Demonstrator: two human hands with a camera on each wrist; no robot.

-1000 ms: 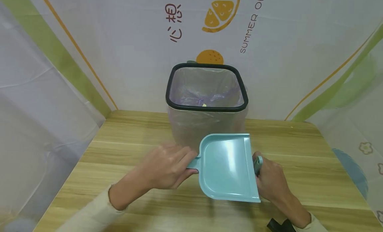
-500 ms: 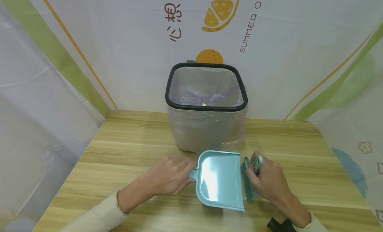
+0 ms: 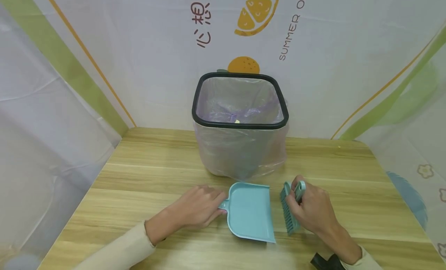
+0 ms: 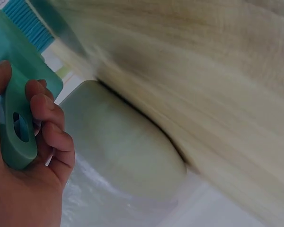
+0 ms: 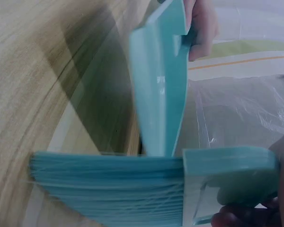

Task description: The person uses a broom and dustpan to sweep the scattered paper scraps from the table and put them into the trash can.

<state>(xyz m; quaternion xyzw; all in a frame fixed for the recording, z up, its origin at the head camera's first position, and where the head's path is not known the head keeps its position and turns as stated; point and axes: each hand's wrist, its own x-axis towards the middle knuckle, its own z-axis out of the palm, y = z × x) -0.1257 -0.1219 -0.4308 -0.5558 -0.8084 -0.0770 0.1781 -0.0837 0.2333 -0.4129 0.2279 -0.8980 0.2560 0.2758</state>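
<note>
My left hand [image 3: 199, 206] grips the short handle of a light blue dustpan [image 3: 249, 212]; in the left wrist view the fingers curl around the handle with its oval hole. The dustpan's straight edge faces right, and its pan looks bare. In the right wrist view a gap shows between the dustpan [image 5: 158, 90] and the wood. To its right, my right hand [image 3: 315, 208] holds a matching hand brush [image 3: 288, 212], bristles turned toward the dustpan. A narrow gap separates brush and pan. In the right wrist view the brush's bristles [image 5: 113, 187] spread across the lower part.
Behind the dustpan stands a trash bin [image 3: 240, 154] with a black rim and a clear bag, a small yellowish scrap [image 3: 237, 122] inside. A tiny yellow bit [image 3: 339, 147] lies on the wooden table [image 3: 139, 173] at the back right. Printed curtains [image 3: 156, 61] enclose the table.
The left hand has lowered the dustpan away from the bin, toward the table and slightly left. The brush, earlier mostly hidden behind the pan, shows now. My right hand has stayed nearly still.
</note>
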